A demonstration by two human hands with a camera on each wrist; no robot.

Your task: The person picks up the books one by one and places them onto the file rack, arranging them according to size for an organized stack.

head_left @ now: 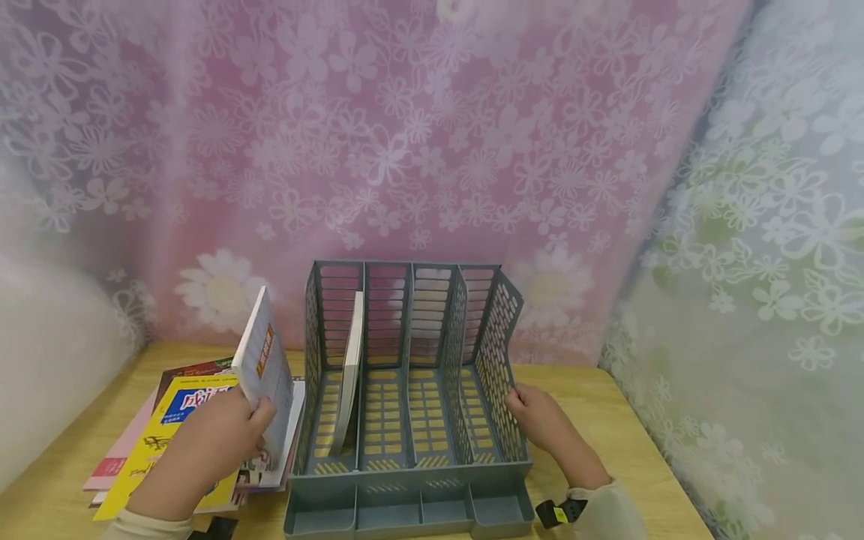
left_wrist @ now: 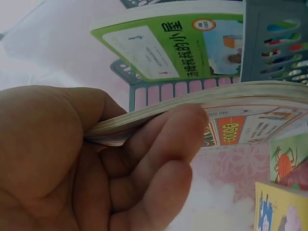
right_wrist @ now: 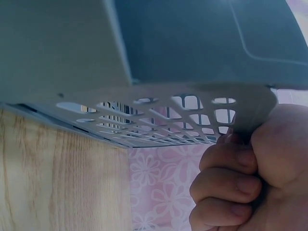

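Note:
In the head view my left hand [head_left: 219, 435] grips a book [head_left: 265, 375] upright by its near edge, just left of a grey file organizer [head_left: 408, 476]. The left wrist view shows the thumb on one side of that book [left_wrist: 231, 96] and the fingers on the other. A green-covered book [left_wrist: 192, 48] stands in the organizer's leftmost slot, leaning on the divider. My right hand [head_left: 540, 420] pinches the front edge of the organizer's right side wall; the right wrist view shows its fingers [right_wrist: 226, 183] curled at that perforated wall [right_wrist: 187, 113].
A pile of books lies left of the organizer, a yellow book [head_left: 151, 450] on top. Shallow front trays [head_left: 388, 516] run along the organizer's base. Pink floral cloth [head_left: 418, 150] hangs behind the wooden table [head_left: 594, 405], and pale floral cloth [head_left: 763, 315] is at the right.

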